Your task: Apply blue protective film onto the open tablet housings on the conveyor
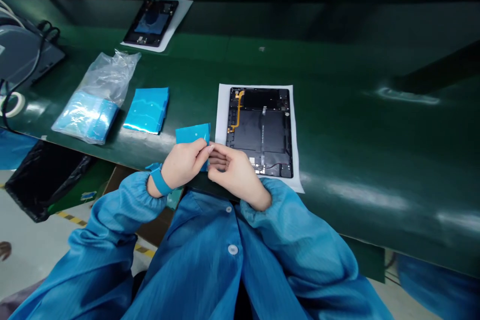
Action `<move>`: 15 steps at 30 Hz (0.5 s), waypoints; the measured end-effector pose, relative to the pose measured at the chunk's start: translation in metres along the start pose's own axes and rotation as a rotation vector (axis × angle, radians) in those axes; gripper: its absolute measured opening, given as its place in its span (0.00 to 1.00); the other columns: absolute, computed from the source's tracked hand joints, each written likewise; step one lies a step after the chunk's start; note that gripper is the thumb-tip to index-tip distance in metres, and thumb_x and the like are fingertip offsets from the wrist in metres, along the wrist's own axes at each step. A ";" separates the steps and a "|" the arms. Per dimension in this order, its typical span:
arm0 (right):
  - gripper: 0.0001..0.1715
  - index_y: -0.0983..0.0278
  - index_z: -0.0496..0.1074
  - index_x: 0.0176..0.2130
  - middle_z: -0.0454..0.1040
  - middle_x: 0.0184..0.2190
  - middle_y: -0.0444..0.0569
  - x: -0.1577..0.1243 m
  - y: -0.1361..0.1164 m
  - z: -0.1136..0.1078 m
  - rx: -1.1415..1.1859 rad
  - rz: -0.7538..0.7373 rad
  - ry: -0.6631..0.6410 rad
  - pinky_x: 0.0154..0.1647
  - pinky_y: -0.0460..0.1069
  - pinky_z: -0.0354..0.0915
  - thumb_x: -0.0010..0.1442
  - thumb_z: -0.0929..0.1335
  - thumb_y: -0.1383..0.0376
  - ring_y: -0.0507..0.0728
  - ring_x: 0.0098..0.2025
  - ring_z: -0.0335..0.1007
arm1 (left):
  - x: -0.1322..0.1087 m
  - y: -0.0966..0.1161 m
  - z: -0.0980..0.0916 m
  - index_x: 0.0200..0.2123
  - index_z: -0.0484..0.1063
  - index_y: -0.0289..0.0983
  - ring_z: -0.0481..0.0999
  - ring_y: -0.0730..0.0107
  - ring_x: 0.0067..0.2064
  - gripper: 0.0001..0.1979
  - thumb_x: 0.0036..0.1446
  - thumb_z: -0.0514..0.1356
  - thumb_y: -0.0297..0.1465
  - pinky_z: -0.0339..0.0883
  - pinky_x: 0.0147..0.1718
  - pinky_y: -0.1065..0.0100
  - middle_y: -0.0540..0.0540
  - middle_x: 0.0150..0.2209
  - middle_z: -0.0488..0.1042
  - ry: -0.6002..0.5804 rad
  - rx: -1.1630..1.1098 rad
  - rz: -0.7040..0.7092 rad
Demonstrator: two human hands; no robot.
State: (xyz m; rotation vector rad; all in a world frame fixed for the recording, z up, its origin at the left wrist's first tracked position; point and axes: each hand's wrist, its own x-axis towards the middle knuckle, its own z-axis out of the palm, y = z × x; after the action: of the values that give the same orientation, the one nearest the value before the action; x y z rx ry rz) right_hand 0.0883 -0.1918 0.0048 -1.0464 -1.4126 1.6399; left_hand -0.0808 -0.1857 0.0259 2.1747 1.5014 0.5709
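My left hand (183, 164) is closed on a blue film sheet (192, 133), pinching it near its right edge. The sheet is tilted above the front of the bench. At that edge, the index fingertip of my right hand (236, 169) meets my left thumb. The right fingers are loosely curled and its thumb stands apart, with nothing seen held between them. Beside my right hand lies an opened tablet housing (247, 132), dark inside with an orange flex cable (238, 110). It rests on a white foam sheet (222, 105). Left of my hands is a stack of blue film sheets (147, 110).
A clear plastic bag (108, 77) with more blue sheets lies farther left. Another tablet housing (152, 22) sits at the back on white foam. A tape roll (14, 105) and a grey device with cables (26, 55) occupy the left end. A black bag (41, 175) hangs below.
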 end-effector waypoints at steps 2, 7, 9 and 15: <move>0.27 0.65 0.78 0.52 0.83 0.39 0.48 -0.002 -0.001 0.001 -0.109 0.004 0.087 0.41 0.50 0.80 0.53 0.68 0.69 0.54 0.35 0.82 | 0.001 0.002 0.000 0.29 0.58 0.41 0.64 0.70 0.23 0.18 0.74 0.49 0.40 0.51 0.26 0.67 0.53 0.21 0.61 0.000 0.001 -0.007; 0.16 0.65 0.81 0.45 0.81 0.30 0.47 -0.005 0.000 -0.014 -0.309 -0.024 0.298 0.38 0.50 0.79 0.57 0.70 0.65 0.54 0.29 0.79 | 0.005 -0.004 -0.016 0.28 0.57 0.41 0.61 0.71 0.23 0.18 0.72 0.51 0.39 0.51 0.26 0.67 0.54 0.21 0.57 0.040 0.011 -0.002; 0.14 0.64 0.81 0.44 0.82 0.32 0.48 -0.010 -0.003 -0.026 -0.341 -0.057 0.445 0.40 0.52 0.79 0.59 0.71 0.62 0.55 0.31 0.79 | 0.009 -0.018 -0.032 0.27 0.57 0.41 0.59 0.71 0.23 0.19 0.72 0.52 0.39 0.51 0.26 0.66 0.54 0.20 0.57 0.122 0.037 -0.021; 0.09 0.56 0.81 0.42 0.83 0.35 0.48 -0.059 -0.010 0.003 -0.425 -0.259 0.330 0.40 0.55 0.81 0.62 0.71 0.66 0.58 0.33 0.80 | 0.027 -0.070 -0.085 0.23 0.56 0.40 0.58 0.73 0.23 0.25 0.71 0.53 0.46 0.53 0.25 0.66 0.53 0.20 0.58 0.224 0.030 -0.007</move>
State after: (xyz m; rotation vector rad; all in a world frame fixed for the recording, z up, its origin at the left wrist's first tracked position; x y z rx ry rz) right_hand 0.1098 -0.2454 0.0225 -1.2400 -1.6226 0.9512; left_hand -0.1727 -0.1277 0.0589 2.1867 1.6391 0.8176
